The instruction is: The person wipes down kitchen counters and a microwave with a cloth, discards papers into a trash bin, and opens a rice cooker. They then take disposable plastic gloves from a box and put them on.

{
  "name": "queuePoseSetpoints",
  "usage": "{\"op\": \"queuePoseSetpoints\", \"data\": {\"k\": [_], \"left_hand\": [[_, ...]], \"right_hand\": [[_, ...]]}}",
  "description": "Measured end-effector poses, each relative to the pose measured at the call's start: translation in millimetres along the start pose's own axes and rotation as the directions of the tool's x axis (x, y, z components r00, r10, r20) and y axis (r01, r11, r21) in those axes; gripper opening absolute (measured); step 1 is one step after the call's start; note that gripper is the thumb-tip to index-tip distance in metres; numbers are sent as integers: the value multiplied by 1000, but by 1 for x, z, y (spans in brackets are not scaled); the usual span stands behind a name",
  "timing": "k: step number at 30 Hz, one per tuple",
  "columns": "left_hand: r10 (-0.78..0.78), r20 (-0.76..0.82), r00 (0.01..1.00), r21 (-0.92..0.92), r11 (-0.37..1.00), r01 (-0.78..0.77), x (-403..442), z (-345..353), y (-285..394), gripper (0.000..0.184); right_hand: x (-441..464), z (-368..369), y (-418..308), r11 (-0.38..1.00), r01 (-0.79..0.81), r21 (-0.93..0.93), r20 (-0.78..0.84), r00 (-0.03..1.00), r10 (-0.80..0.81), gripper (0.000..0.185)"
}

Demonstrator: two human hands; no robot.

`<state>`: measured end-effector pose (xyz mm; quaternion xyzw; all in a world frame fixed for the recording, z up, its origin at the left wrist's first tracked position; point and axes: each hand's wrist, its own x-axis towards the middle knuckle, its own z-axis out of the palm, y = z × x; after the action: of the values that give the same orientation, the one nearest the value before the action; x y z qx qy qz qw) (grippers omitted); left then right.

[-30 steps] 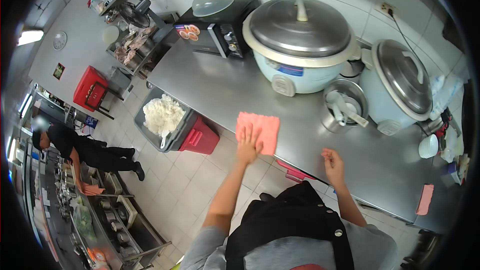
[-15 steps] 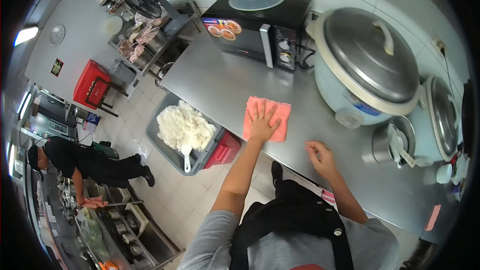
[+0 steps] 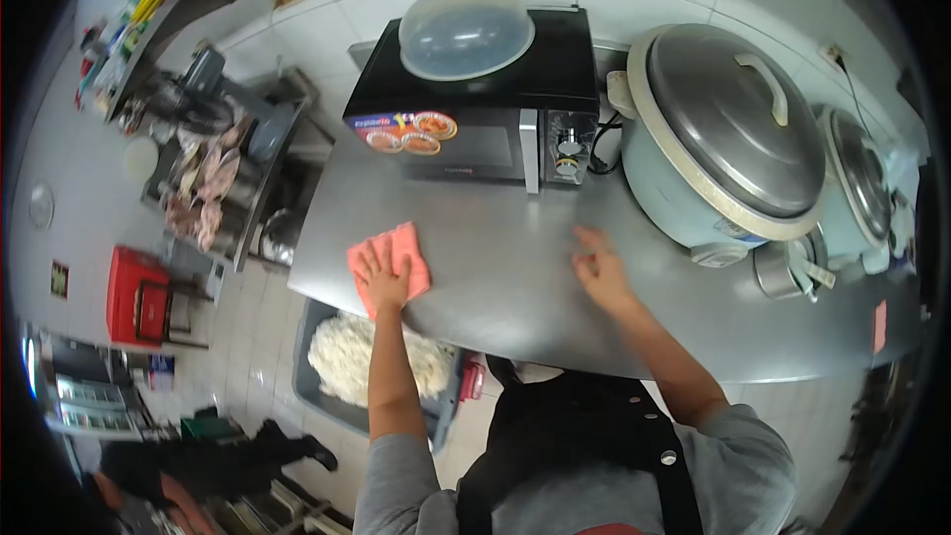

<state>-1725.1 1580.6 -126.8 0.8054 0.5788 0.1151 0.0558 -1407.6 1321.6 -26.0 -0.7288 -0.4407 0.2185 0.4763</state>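
White-tiled kitchen wall, with power sockets; against it, one long brushed-steel surface. Upon the surface: one black microwave oven, silver handle, printed food label, carrying one translucent plastic dome cover; to its right, one large pale-blue rice cooker with domed steel lid; one smaller cooker of like kind beyond; one steel pot holding utensils, beside the cookers. One salmon-pink strip of cloth, far right end. Below the front edge, left: one grey plastic tub of white rice. Principal item: one salmon-pink square cloth, lying on the surface's left part, near the front edge, forward of the microwave. Left hand: laid over the cloth, fingers spread, pressing rather than gripping. Right hand: empty, fingers loosely parted, slightly blurred; contact with the surface cannot be told. Step in hand, by judgement: a wiping stroke across bare steel. Continuing it would call for a flat palm, even pressure, and care at the front edge, lest crumbs drop into the rice.
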Motion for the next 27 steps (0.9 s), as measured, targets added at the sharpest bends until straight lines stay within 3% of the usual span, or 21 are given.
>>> {"op": "queuePoseSetpoints", "data": {"k": [3, 5, 6, 7, 8, 10, 11, 13, 14, 16, 17, 19, 21, 23, 25, 27], "left_hand": [[5, 39, 999, -10, 1000, -5, 36, -12, -26, 66], [-57, 238, 970, -24, 998, 64, 70, -35, -23, 65], [-127, 196, 972, -58, 988, 141, 91, -38, -16, 63], [-46, 41, 998, -314, 948, 56, 111, -42, -9, 62], [-4, -127, 992, -534, 843, -65, 131, -49, 0, 62], [-2, -190, 982, -931, 319, -180, 169, -75, 36, 63], [6, -194, 981, -931, 315, -186, 183, -81, 51, 63], [-110, -93, 990, -994, 69, -86, 206, -83, 70, 71], [-112, -97, 989, -994, 68, -89, 212, -80, 72, 71], [80, 52, 995, -992, -108, 61, 223, -75, 76, 77], [75, 48, 996, -993, -106, 56, 222, -80, 82, 77], [-103, 74, 992, -995, -69, 67, 211, -86, 91, 81], [-114, 91, 989, -996, -23, 89, 209, -88, 92, 84], [-97, -9, 995, -999, -44, -14, 205, -84, 93, 90], [-81, 23, 996, -1000, -18, 22, 208, -80, 83, 93], [-63, 54, 997, -998, 9, 55, 211, -77, 73, 96]], "right_hand": [[54, 2, 9, 998, 37, 46, -270, 963, -23, 64], [83, 0, -1, 997, 36, 68, -336, 942, -11, 69], [96, -1, 5, 999, 26, -36, -370, 928, -37, 73], [104, -2, 8, 990, 8, -141, -398, 915, -64, 76], [108, -4, -5, 997, -24, -79, -382, 924, -8, 80], [120, -5, -7, 999, -31, -39, -366, 931, 15, 80], [125, -6, -7, 999, -34, 5, -342, 939, 33, 81], [132, -6, -12, 997, -67, 38, -316, 946, 75, 81], [135, -6, -13, 992, -106, 70, -277, 953, 122, 81], [141, 3, -3, 997, -53, 51, -325, 943, 67, 82], [143, 9, 5, 999, -8, 32, -371, 928, 19, 83], [143, 16, 11, 998, -22, 59, -407, 913, 44, 81], [140, 10, -4, 991, -18, 129, -356, 932, 63, 80], [140, 13, -1, 985, -53, 162, -347, 932, 107, 79], [143, 17, 10, 998, 44, 45, -413, 911, -21, 81], [141, 20, 21, 999, 50, -12, -409, 911, -50, 83]]}}
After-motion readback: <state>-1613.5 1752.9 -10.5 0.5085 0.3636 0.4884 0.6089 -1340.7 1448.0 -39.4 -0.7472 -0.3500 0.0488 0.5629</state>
